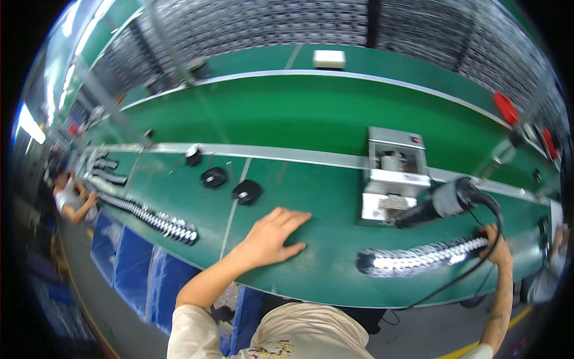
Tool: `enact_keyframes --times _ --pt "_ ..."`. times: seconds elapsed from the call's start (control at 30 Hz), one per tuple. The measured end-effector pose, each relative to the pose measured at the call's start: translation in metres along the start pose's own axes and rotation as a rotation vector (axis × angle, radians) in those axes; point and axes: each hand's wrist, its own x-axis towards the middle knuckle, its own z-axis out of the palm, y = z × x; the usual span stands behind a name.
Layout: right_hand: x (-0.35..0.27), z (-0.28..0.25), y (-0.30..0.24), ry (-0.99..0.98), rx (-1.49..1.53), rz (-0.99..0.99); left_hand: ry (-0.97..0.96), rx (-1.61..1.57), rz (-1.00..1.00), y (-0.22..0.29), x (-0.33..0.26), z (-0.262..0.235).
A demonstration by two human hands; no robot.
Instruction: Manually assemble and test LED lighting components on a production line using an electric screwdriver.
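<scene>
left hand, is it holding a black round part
No, the left hand is open, and the black round parts lie beyond it on the table.

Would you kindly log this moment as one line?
left hand: open, over bench | right hand: at right end of nearer stack, grip unclear | corded tool: near machine

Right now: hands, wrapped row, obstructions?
Left hand open, empty over bench. Right hand at right end of wrapped row, grip unclear. Black cable crosses right hand in view.
</scene>
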Motion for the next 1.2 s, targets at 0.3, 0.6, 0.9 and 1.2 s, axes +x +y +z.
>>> enact_keyframes --times 0.3,0.6,0.9,1.2 --pt "-0.073 -0.053 -0.087 0.388 0.256 -0.082 0.128 0.249 -0.346 -0.079 -0.036 -0.040" --pt "-0.144 0.021 -0.322 0.324 0.566 -0.696 -0.161 0.204 -0.472 -0.029 -0.007 -0.023" --pt "-0.045 0.045 -0.319 0.842 0.793 -0.385 -0.350 0.002 0.145 -0.094 0.016 -0.027" --pt "-0.048 0.022 -0.297 -0.159 -0.010 -0.443 -0.357 -0.241 0.091 -0.016 0.029 0.013"
